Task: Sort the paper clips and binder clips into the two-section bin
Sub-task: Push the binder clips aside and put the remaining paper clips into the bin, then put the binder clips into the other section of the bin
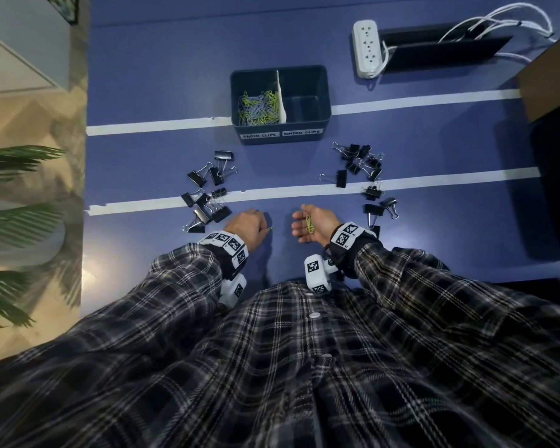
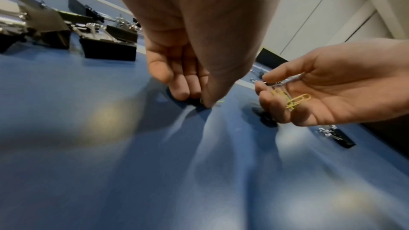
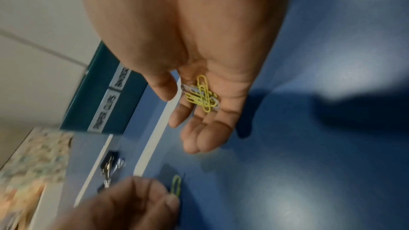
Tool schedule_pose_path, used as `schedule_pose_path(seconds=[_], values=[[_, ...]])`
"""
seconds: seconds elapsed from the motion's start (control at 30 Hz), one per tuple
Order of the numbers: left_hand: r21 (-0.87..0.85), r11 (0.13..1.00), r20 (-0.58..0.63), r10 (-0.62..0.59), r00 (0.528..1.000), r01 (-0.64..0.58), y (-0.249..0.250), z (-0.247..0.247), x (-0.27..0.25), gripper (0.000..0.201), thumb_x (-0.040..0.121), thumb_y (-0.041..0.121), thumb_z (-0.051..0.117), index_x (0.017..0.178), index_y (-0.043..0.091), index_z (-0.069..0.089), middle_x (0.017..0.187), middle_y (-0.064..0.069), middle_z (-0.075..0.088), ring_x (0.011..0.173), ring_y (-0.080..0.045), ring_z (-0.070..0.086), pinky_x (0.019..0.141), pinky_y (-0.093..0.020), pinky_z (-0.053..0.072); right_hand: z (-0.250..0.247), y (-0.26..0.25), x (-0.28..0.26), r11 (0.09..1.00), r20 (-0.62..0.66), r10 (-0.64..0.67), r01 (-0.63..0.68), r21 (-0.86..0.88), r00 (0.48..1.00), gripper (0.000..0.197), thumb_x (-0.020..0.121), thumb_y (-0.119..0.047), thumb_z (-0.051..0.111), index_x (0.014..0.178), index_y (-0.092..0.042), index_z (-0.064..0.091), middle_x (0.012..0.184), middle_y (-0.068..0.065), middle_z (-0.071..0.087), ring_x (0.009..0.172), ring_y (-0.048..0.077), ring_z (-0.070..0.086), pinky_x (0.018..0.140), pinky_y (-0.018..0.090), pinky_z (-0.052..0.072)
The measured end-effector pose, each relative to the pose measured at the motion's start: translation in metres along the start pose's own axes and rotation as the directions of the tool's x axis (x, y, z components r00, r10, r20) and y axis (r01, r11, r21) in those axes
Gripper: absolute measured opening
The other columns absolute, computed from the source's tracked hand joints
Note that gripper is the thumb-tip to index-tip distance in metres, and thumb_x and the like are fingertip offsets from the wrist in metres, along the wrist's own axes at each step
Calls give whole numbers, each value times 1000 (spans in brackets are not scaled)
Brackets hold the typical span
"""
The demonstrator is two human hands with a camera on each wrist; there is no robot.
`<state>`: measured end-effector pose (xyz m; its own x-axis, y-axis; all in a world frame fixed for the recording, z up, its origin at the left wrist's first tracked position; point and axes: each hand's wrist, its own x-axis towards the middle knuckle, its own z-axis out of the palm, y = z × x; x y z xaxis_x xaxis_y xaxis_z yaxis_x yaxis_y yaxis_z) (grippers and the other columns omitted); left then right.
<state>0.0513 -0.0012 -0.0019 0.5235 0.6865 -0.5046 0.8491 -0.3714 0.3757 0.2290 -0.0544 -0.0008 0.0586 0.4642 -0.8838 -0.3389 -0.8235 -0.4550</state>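
The dark two-section bin (image 1: 236, 137) stands at the table's middle. Its left section, labelled paper clips, holds a heap of paper clips (image 1: 259, 106); the right section, labelled binder clips, shows nothing inside. Black binder clips lie in a left cluster (image 1: 207, 192) and a right cluster (image 1: 362, 169). My left hand (image 1: 264, 226) is down at the tabletop and pinches a green paper clip (image 3: 176, 187). Just to its right, my right hand (image 1: 299, 226) lies palm up with several yellow and silver paper clips (image 3: 202, 94) resting in the palm.
Three white tape lines (image 1: 272, 190) cross the blue table. A white power strip (image 1: 366, 48) and a black tray with cables (image 1: 440, 50) sit at the back right. A brown box (image 1: 550, 82) stands at the right edge, and a plant (image 1: 13, 189) beyond the left edge.
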Motion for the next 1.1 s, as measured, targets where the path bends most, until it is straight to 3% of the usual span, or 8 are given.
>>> schedule_pose_path(seconds=[0.13, 0.3, 0.5, 0.6, 0.73, 0.8, 0.93, 1.1], values=[[-211, 965, -107, 137, 985, -157, 13, -2, -6, 5, 85, 18, 61, 86, 14, 59, 81, -4, 63, 69, -17, 53, 73, -35, 51, 8, 6, -1, 1000, 33, -16, 16, -4, 999, 32, 100, -21, 29, 82, -11, 54, 71, 10, 57, 44, 16, 59, 49, 26, 46], [-309, 914, -220, 200, 955, -263, 35, -16, -10, 14, 82, 27, 70, 86, 18, 60, 74, 8, 62, 59, -2, 49, 61, -20, 44, 11, -3, -7, 904, 120, -66, 9, 428, 991, 35, 97, -18, 27, 82, -6, 56, 70, 11, 64, 61, 23, 58, 47, 26, 52], [-297, 946, -528, -47, 848, -132, -17, -28, -9, 19, 85, 33, 61, 82, 15, 63, 79, -3, 62, 69, -16, 54, 69, -28, 47, 22, -44, -8, 952, 81, -69, 41, 302, 994, 34, 95, -17, 25, 81, -6, 54, 60, 9, 58, 41, 19, 58, 39, 16, 41], [-188, 976, -528, -196, 827, 111, -69, -30, -16, 30, 81, 41, 54, 91, 14, 64, 92, -13, 61, 90, -34, 56, 80, -38, 44, 38, -92, -12, 953, 116, -145, 108, 284, 983, 34, 94, -15, 25, 81, -6, 55, 62, 10, 58, 45, 20, 59, 42, 19, 44], [-144, 924, -463, -380, 801, 355, -110, -24, -37, 57, 75, 52, 67, 116, 14, 57, 123, -19, 49, 113, -39, 45, 96, -44, 38, 64, -165, -21, 899, 121, -321, 262, 350, 939, 32, 94, -13, 24, 85, -1, 52, 74, 16, 58, 64, 27, 59, 57, 33, 51], [-186, 913, -389, -407, 827, 362, -114, -21, -43, 68, 75, 52, 70, 128, 15, 50, 133, -20, 42, 122, -38, 40, 104, -44, 36, 77, -193, -21, 868, 59, -366, 318, 380, 929, 25, 93, -10, 28, 81, -3, 48, 80, 17, 53, 69, 28, 57, 61, 38, 52], [-228, 925, -252, -358, 899, 304, -109, -16, -46, 68, 79, 43, 71, 136, 19, 43, 134, -14, 44, 123, -34, 41, 100, -45, 42, 92, -222, -7, 867, 2, -355, 329, 374, 935, 12, 91, -11, 41, 80, -10, 42, 101, 10, 43, 81, 26, 50, 78, 44, 53], [-209, 941, -222, -310, 925, 265, -108, -9, -48, 60, 81, 33, 69, 134, 25, 43, 134, -11, 48, 127, -30, 40, 99, -46, 43, 96, -220, 11, 939, -8, -331, 330, 100, 944, 1, 86, -14, 48, 86, -13, 48, 137, 16, 46, 113, 29, 55, 67, 36, 54]])
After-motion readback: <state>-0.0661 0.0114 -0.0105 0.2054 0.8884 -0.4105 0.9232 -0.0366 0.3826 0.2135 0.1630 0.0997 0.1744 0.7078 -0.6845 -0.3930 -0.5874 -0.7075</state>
